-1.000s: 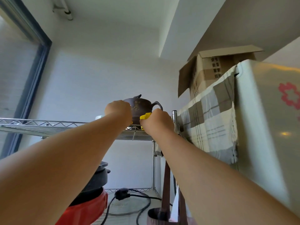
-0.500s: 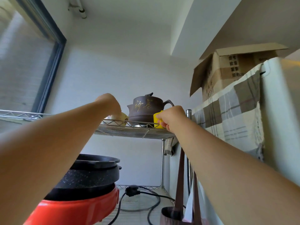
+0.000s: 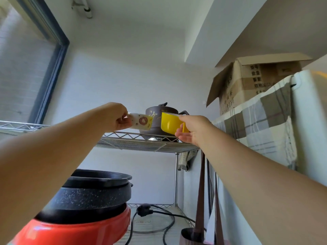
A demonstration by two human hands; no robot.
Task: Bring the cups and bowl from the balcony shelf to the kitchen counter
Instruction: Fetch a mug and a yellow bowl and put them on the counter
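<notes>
Mid-frame we see a yellow cup held just above the wire shelf, right hand gripping its handle side, and just left of it a white patterned cup pinched in the left hand, both before a brown teapot on the shelf.

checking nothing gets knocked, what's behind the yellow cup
A brown clay pot stands on the wire shelf behind the yellow cup, which the right hand holds. The cup hides part of the pot and whatever lies beyond.
</notes>
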